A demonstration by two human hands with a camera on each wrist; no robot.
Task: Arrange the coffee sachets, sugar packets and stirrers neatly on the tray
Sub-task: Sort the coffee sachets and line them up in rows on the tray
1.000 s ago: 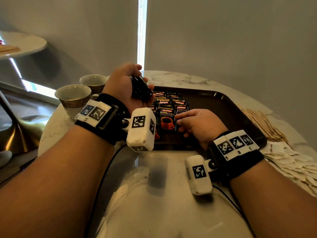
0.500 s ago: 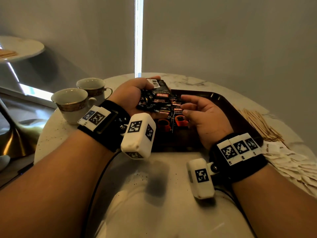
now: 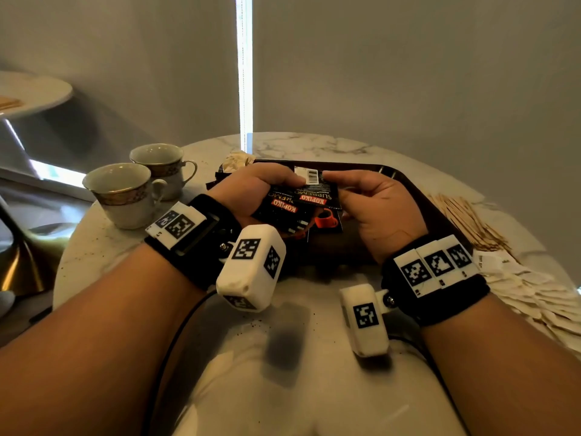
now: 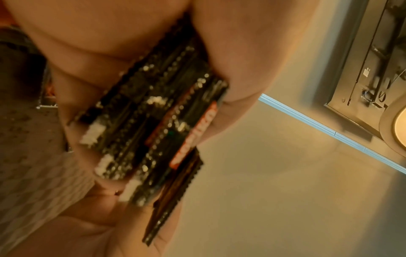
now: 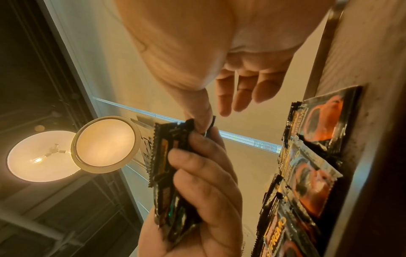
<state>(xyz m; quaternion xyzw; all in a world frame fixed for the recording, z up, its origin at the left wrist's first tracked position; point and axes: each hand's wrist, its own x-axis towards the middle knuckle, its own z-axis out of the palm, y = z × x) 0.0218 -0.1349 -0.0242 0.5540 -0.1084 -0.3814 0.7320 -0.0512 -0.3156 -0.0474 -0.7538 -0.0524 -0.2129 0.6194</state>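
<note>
Above tray: sachet stack gripped in left hand.

Cups left of tray, stirrers right.

Dim warm room, bright window slit, blurred wrist views, wide-angle bending

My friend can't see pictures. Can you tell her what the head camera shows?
Both hands hold a stack of black coffee sachets above a dark tray on a marble table. Two cups stand left; stirrers and pale packets lie right.
</note>
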